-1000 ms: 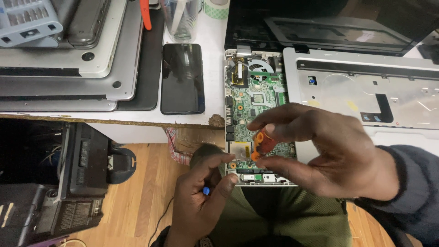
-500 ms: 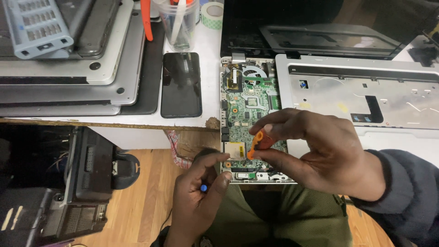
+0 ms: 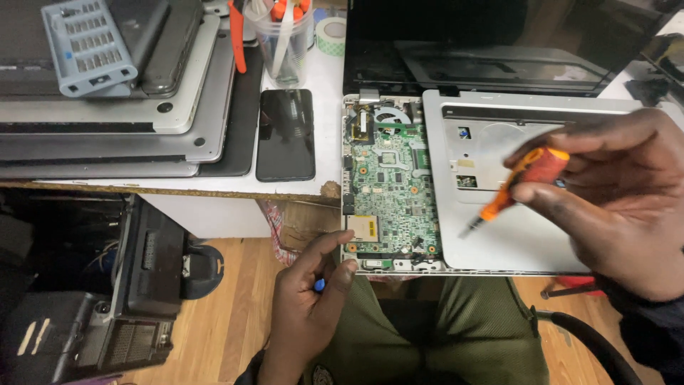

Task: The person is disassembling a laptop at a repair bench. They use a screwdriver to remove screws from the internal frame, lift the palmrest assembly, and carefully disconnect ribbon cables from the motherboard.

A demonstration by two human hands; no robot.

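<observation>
My right hand point(image 3: 613, 199) grips a small orange screwdriver point(image 3: 524, 184), tip pointing down-left above the silver laptop cover panel point(image 3: 499, 235). The opened laptop's green circuit board point(image 3: 388, 192) lies exposed to the left of that panel, overhanging the desk edge above my lap. My left hand point(image 3: 306, 306) sits below the board's front corner, fingers pinched on a small blue object point(image 3: 319, 285), fingertips almost touching the laptop's edge.
A black phone point(image 3: 285, 134) lies left of the board. Stacked laptops point(image 3: 107, 142) with a grey bit tray point(image 3: 89, 44) fill the desk's left. A clear cup of tools point(image 3: 285, 36) and tape roll point(image 3: 330, 34) stand behind. A black screen lid point(image 3: 484, 50) lies behind. Black equipment point(image 3: 142, 278) stands on the wooden floor.
My right hand has moved right with the screwdriver, off the circuit board and over the silver panel. My left hand has stayed below the board's front edge, still pinching the blue object.
</observation>
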